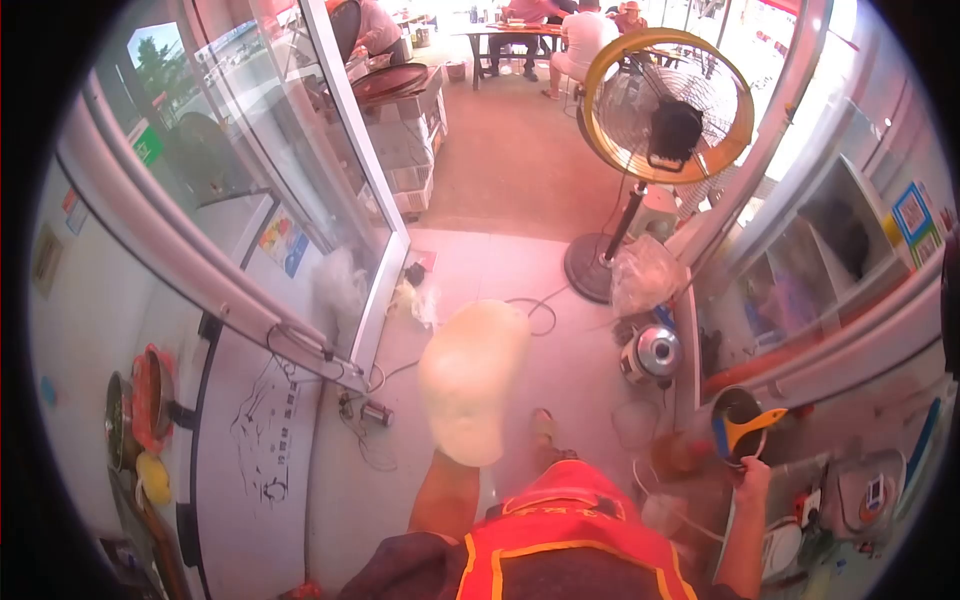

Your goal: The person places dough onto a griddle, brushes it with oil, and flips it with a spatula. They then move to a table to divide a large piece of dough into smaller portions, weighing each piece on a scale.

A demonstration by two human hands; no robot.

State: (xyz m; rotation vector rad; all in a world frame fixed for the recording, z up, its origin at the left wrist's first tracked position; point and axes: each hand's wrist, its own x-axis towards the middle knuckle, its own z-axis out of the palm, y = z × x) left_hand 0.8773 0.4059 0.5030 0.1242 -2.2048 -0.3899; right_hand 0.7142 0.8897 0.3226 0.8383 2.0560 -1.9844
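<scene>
A large, smooth, cream-coloured piece that looks like dough (475, 375) hangs in front of me at the end of my left forearm. It covers my left hand, so the fingers are hidden. To the right, my right hand (754, 474) has its fingers closed at the lower edge of a dark, round, pan-like item (736, 404). A yellow-orange piece like a handle (752, 428) crosses that item, just above my fingers. Exactly which part my fingers grip is too small to tell.
A yellow-rimmed standing fan (668, 105) stands ahead on the right, beside the doorway. A silver metal pot (656, 352) sits below it. An open glass door (350, 130) and a white cabinet (255, 440) flank the left. Cables cross the floor. People sit at a table (505, 30) beyond.
</scene>
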